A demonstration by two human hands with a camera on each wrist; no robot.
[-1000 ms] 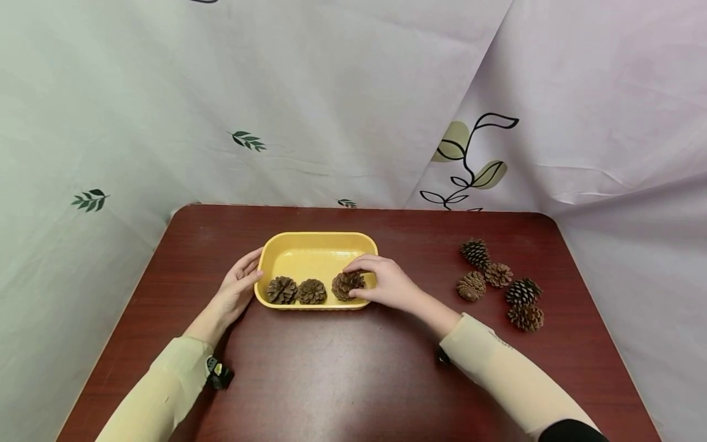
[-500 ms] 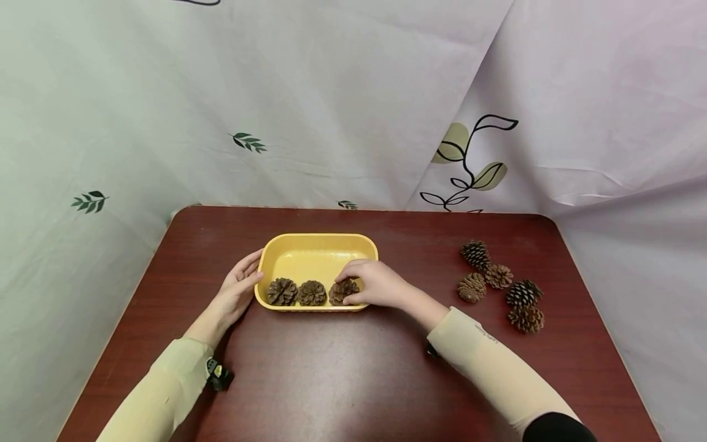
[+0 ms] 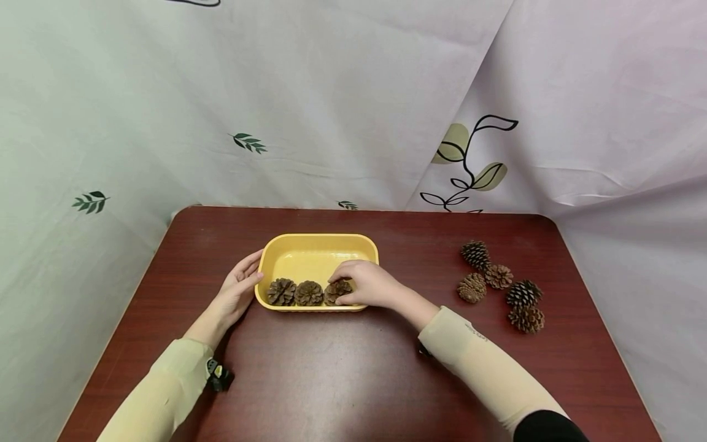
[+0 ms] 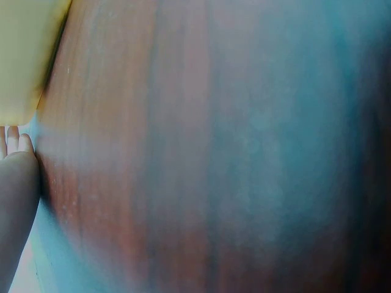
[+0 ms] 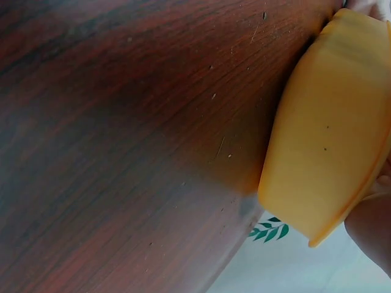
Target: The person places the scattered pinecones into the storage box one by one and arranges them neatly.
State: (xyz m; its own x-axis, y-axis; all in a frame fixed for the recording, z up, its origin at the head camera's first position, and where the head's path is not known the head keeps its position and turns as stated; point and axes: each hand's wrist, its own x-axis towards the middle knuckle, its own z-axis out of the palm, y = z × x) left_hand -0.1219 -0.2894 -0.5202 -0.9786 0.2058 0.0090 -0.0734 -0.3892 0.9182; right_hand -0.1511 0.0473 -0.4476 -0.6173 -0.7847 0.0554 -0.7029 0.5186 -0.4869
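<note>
A yellow rectangular tray point(image 3: 317, 240) sits on the table, with two brown pine cones, the left one point(image 3: 282, 292) and the middle one point(image 3: 309, 294), side by side along its near wall. My right hand point(image 3: 371, 285) reaches over the tray's right end and grips a third pine cone point(image 3: 334, 291) between thumb and fingers, right beside the middle one. The hand hides part of this cone. At the tray's left end my left hand point(image 3: 237, 288) rests its fairly straight fingers and thumb against the outer wall. In the left wrist view, its fingers point(image 4: 13, 141) touch the tray's side.
Several more pine cones point(image 3: 499, 276) lie in a loose cluster on the right of the dark red wooden table point(image 3: 331, 368). White cloth point(image 3: 331, 110) with leaf prints hangs behind the table's far edge.
My right hand has lowered its pine cone into the tray and slid it leftward, up against the middle cone, which shifted slightly left. The left hand has stayed at the tray's end.
</note>
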